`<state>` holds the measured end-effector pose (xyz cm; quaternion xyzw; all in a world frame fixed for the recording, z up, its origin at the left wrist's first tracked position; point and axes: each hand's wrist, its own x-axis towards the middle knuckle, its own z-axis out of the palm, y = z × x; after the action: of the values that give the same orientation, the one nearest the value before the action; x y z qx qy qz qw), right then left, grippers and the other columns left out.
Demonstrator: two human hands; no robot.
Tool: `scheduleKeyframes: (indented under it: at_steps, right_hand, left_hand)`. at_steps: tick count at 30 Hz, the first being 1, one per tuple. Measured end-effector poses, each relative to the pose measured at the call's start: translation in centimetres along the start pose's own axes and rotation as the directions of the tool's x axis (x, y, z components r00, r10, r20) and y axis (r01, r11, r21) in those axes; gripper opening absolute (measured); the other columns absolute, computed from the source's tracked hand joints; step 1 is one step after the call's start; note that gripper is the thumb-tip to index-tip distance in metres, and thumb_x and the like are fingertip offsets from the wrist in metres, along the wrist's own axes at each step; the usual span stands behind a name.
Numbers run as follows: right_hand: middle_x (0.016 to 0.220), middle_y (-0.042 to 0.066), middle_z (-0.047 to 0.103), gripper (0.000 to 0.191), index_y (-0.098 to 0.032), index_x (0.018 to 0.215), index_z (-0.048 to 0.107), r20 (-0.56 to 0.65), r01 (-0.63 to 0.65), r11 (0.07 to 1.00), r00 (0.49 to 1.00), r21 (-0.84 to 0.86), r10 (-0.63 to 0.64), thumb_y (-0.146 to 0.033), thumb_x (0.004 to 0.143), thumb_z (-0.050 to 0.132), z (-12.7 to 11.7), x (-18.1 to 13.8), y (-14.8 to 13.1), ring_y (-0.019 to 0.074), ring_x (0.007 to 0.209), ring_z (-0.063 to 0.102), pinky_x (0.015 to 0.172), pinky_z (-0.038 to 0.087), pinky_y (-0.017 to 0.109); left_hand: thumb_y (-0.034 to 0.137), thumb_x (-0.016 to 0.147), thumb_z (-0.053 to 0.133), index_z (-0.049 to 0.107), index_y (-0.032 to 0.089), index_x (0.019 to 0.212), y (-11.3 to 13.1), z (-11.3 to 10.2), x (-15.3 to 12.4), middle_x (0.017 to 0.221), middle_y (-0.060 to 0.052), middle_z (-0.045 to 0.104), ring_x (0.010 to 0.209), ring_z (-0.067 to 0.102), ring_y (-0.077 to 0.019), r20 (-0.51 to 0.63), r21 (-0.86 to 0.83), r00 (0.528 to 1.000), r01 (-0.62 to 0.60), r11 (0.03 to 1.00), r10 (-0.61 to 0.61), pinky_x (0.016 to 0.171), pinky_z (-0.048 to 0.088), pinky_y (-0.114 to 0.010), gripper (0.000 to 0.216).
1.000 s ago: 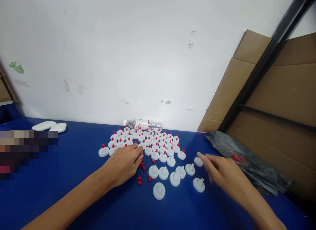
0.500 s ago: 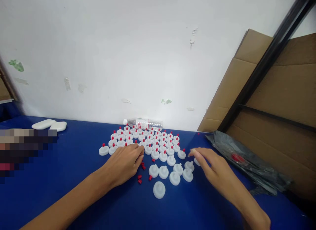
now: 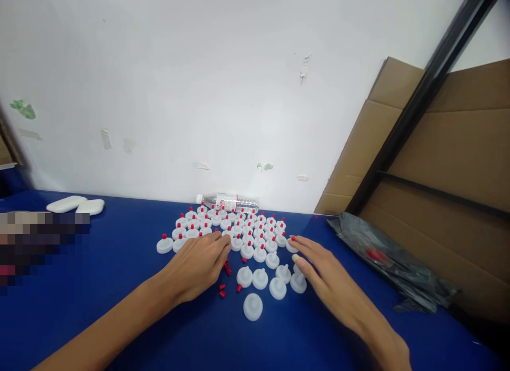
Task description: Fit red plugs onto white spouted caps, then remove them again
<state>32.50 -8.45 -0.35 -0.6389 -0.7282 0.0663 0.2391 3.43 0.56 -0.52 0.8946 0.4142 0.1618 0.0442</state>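
Note:
Several white round caps with red tips [image 3: 239, 228] stand in a tight cluster on the blue table [image 3: 119, 286]. In front of them lie several white caps without tips [image 3: 252, 306]. A few loose red tips [image 3: 221, 290] lie beside my left hand [image 3: 199, 264], which rests palm down at the cluster's near left edge with its fingers together. My right hand [image 3: 322, 272] lies flat with fingers stretched out, touching the plain caps at the cluster's right side.
A clear plastic bottle [image 3: 228, 202] lies against the white wall behind the caps. A crumpled dark plastic bag [image 3: 394, 264] lies at the right, before leaning cardboard [image 3: 450, 158] and a black frame bar. Two white oblong pieces [image 3: 75, 205] lie at far left.
My right hand has slid leftward, pushing the scattered plain caps in toward the cluster. My left hand has stayed in place.

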Motion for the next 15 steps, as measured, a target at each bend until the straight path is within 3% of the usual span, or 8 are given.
scheduleKeyframes:
  at_steps: [3, 6, 9, 12, 15]
  right_hand:
    - [0.135, 0.006, 0.062, 0.037, -0.031, 0.124, 0.066, -0.178, 0.071, 0.995, 0.982, 0.074, -0.056, -0.053, 0.096, 0.054, -1.2, -0.1, -1.7, 0.0277, 0.124, 0.058, 0.108, 0.046, 0.045]
    - [0.117, 0.006, 0.066, 0.020, -0.028, 0.107, 0.069, -0.256, 0.211, 0.970, 0.951, 0.120, -0.176, -0.041, 0.096, 0.058, -1.4, -0.3, -4.3, 0.0240, 0.109, 0.064, 0.095, 0.052, 0.035]
    - [0.114, 0.004, 0.066, 0.014, -0.028, 0.104, 0.065, -0.152, 0.284, 0.939, 0.954, 0.193, -0.258, -0.033, 0.100, 0.053, -0.7, -0.5, -6.6, 0.0200, 0.104, 0.064, 0.091, 0.052, 0.030]
    - [0.108, 0.000, 0.067, 0.006, -0.028, 0.103, 0.057, -0.022, 0.223, 0.939, 0.974, 0.261, -0.225, -0.032, 0.099, 0.054, 0.2, -0.8, -7.9, 0.0163, 0.095, 0.065, 0.085, 0.052, 0.026]
    - [0.105, -0.001, 0.067, 0.005, -0.027, 0.097, 0.052, 0.020, 0.196, 0.936, 0.977, 0.292, -0.211, -0.030, 0.099, 0.056, 0.8, -1.0, -8.4, 0.0151, 0.093, 0.064, 0.083, 0.051, 0.024]
  left_hand:
    - [0.031, 0.105, 0.027, 0.058, 0.021, 0.098, 0.3, -0.8, -0.1, 0.095, -0.005, 0.063, 0.086, 0.061, -0.0208, -0.072, -0.062, 0.996, -0.061, 0.996, 0.057, 0.077, 0.045, -0.035, 0.034]
    - [0.034, 0.105, 0.033, 0.058, 0.023, 0.105, 1.2, -1.5, -0.6, 0.102, -0.004, 0.064, 0.091, 0.061, -0.0194, -0.137, -0.143, 0.981, -0.157, 0.977, 0.137, 0.078, 0.045, -0.033, 0.028]
    - [0.039, 0.103, 0.041, 0.057, 0.023, 0.106, 2.5, -1.8, -1.3, 0.102, -0.003, 0.065, 0.089, 0.061, -0.0188, -0.148, -0.185, 0.960, -0.262, 0.947, 0.237, 0.072, 0.043, -0.031, 0.022]
    - [0.040, 0.100, 0.047, 0.054, 0.022, 0.100, 3.4, -1.8, -1.7, 0.096, -0.002, 0.065, 0.084, 0.061, -0.0181, -0.119, -0.183, 0.953, -0.296, 0.937, 0.277, 0.067, 0.041, -0.030, 0.020]
    - [0.039, 0.101, 0.047, 0.053, 0.021, 0.097, 3.5, -1.7, -1.7, 0.093, -0.001, 0.064, 0.079, 0.060, -0.0166, -0.090, -0.180, 0.958, -0.285, 0.942, 0.272, 0.065, 0.039, -0.029, 0.019]
